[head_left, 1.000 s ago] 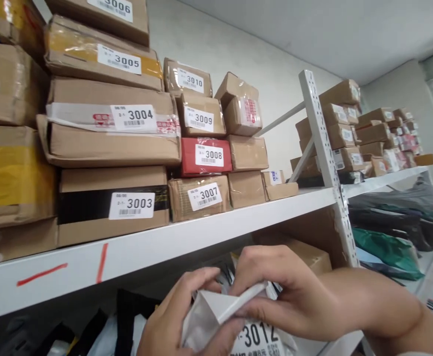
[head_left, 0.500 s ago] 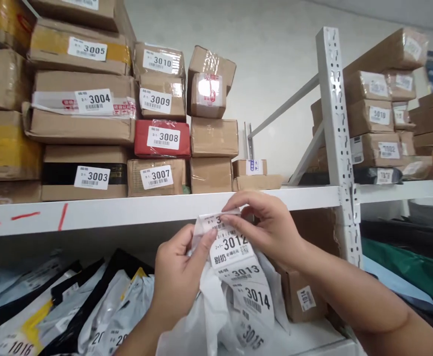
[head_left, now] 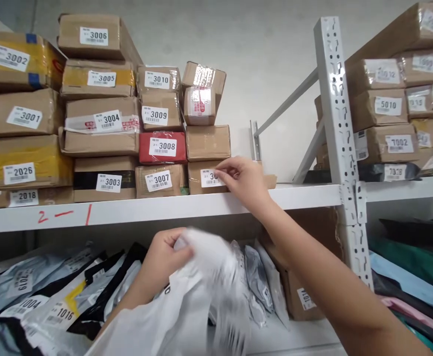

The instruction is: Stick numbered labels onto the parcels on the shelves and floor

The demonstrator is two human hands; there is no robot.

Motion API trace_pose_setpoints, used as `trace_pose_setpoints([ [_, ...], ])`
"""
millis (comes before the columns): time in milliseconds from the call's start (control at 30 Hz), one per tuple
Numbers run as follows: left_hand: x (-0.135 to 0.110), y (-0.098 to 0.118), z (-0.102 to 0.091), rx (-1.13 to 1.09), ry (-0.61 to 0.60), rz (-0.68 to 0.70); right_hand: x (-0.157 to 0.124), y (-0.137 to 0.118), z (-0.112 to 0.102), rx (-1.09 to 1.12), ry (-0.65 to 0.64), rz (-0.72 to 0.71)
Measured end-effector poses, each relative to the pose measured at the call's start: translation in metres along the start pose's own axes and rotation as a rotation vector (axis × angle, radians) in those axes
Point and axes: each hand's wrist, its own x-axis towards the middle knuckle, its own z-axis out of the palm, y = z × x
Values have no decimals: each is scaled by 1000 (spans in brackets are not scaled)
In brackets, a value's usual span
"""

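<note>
White label (head_left: pixel 208 178) touching right hand (head_left: pixel 245 182), on carton (head_left: pixel 194 179)

- A plain, pale grey wall (head_left: pixel 275 59) rises behind the storage racks, as seen from beside the shelving.
- A white upper shelf (head_left: pixel 186 204) runs across the scene, its front edge hand-marked "2-1" in red (head_left: pixel 66 214).
- A perforated white upright post (head_left: pixel 331 99) stands at right, where a neighbouring shelf (head_left: pixel 409 191) begins.
- A horizontal bar (head_left: pixel 288 101) and a slanting brace (head_left: pixel 309 153) reach back from the post toward the wall, near a slim rear post (head_left: pixel 255 141).
- Soft light brightens the wall low down, between the racks; a white lower shelf (head_left: pixel 290 336) shows below, its back in shadow.
</note>
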Motion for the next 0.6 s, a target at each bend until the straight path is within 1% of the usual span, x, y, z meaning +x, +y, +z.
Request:
trace_pose_setpoints([
  [100, -6, -9, -4, -23, 75, 10, 5, -1, 11, -216, -99, -41],
  [200, -7, -10, -4, -33, 174, 28, 5, -10, 14, -449, -175, -26],
  [233, -6, -9, -4, -40, 211, 38, 4, -15, 12, -499, -181, -8],
  [300, -3, -6, -2, -62, 287, 59, -1, -23, 6, -524, -136, 30],
  [367, 1, -4, 0, -91, 349, 85, -10, -30, -2, -404, -82, 38],
  [400, 2, -2, 2, -100, 370, 101, -16, -34, -5, -287, -100, 30],
  [433, 3, -1, 5, -103, 385, 119, -23, -36, -8, -139, -166, 23],
  [500, 5, 1, 10, -97, 395, 153, -38, -39, -13, 174, -380, 47],
  [533, 5, 1, 12, -85, 396, 170, -46, -39, -15, 301, -476, 91],
  [567, 4, 1, 14, -66, 390, 185, -52, -39, -16, 402, -538, 152],
  [600, 3, 1, 16, -40, 373, 205, -57, -37, -18, 482, -559, 220],
])
